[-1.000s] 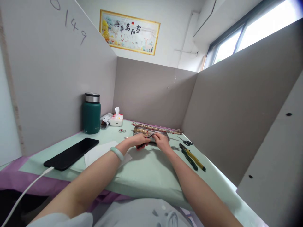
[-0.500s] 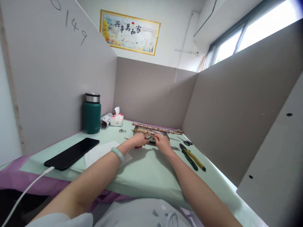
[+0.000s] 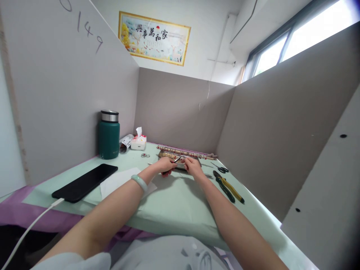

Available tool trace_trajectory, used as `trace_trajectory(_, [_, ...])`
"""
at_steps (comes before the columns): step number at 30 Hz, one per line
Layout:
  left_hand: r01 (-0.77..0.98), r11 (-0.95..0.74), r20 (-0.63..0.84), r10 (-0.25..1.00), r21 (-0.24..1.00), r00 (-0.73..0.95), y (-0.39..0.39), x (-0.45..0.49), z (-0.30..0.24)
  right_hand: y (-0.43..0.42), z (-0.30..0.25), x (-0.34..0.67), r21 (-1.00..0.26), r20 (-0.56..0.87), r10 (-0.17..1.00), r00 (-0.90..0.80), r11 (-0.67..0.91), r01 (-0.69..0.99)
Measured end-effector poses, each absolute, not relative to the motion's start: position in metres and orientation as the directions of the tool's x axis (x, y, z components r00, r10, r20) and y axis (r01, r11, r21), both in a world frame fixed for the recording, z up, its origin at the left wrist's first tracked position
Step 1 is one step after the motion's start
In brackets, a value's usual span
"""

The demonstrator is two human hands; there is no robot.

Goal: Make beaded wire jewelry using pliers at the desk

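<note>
Left hand closed around the dark handles of small pliers, nose pointing right. Right hand meets the plier tip, thumb and forefinger pinched together; the piece between them is too small to identify. Both hands sit just in front of a shallow bead tray near the back of the green desk mat. A long beaded strand lies behind the tray. Right of the hands: green-and-yellow pliers, small scissors. Left: white sheet, black phone on cable, green flask, tissue pack. Jade bangle on left wrist.
</note>
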State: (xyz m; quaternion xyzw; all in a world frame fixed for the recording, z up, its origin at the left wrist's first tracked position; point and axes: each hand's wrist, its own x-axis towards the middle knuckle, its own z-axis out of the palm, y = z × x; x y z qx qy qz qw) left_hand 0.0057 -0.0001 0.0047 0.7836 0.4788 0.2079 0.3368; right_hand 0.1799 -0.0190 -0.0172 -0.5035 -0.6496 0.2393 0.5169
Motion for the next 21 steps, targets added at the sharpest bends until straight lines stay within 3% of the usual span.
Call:
trace_trajectory(3, [0.585,-0.318,0.006,0.882,0.746,0.472,-0.004,0.006,0.006,-0.023,-0.015,0.177,-0.898,0.345,0.938,0.031,0.320,0.301])
trace_trajectory(10, [0.538,-0.314,0.001,0.864,0.782,0.503,-0.010,0.006,0.008,-0.023,-0.015,0.178,-0.883,0.362,0.932,-0.001,0.344,0.319])
trace_trajectory(21, [0.550,-0.311,-0.013,0.862,0.775,0.506,-0.014,0.005,0.011,-0.026,-0.012,0.175,-0.940,0.273,0.962,-0.011,0.270,0.207])
